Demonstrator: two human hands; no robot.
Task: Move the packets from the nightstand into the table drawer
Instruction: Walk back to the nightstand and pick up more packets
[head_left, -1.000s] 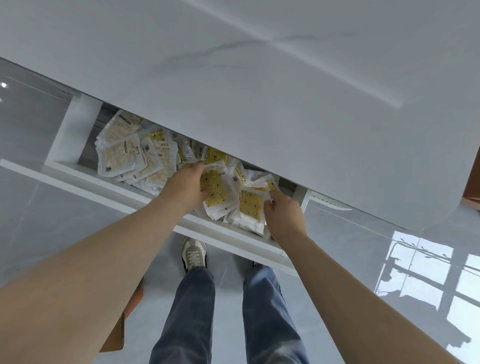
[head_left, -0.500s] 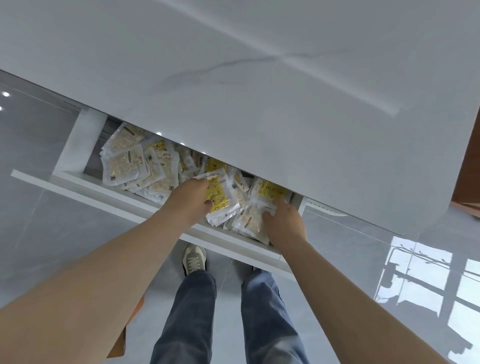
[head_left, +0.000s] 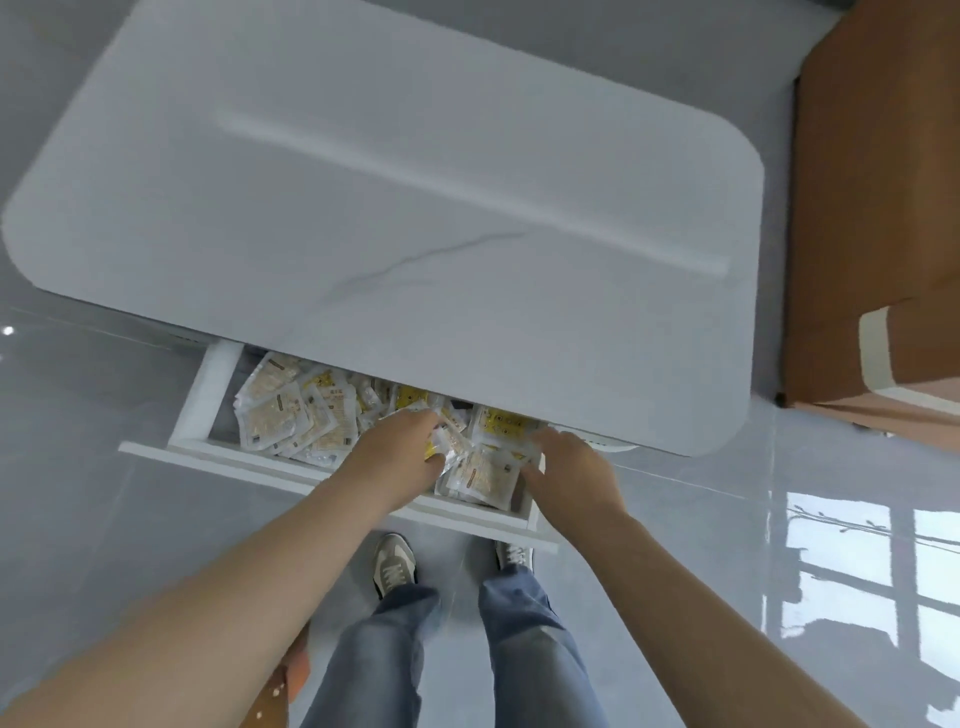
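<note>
- Left fingers (head_left: 418, 426) pinch a packet (head_left: 451, 450); right fingers (head_left: 550, 441) seem spread on the heap (head_left: 485, 475).
- The heap beneath them could jam against the tabletop (head_left: 415, 208) when the drawer (head_left: 210, 395) shuts.

A drawer (head_left: 205, 410) is pulled out from under the near edge of the counter (head_left: 415, 208). Packets (head_left: 275, 418) are heaped in it from end to end. The left hand (head_left: 400, 460) is placed among those at the middle, and the right hand (head_left: 576, 475) at the right end. Two shoes (head_left: 393, 564) are seen on the floor (head_left: 104, 519) below the drawer front. A piece of furniture (head_left: 872, 208) is set right of the counter.
</note>
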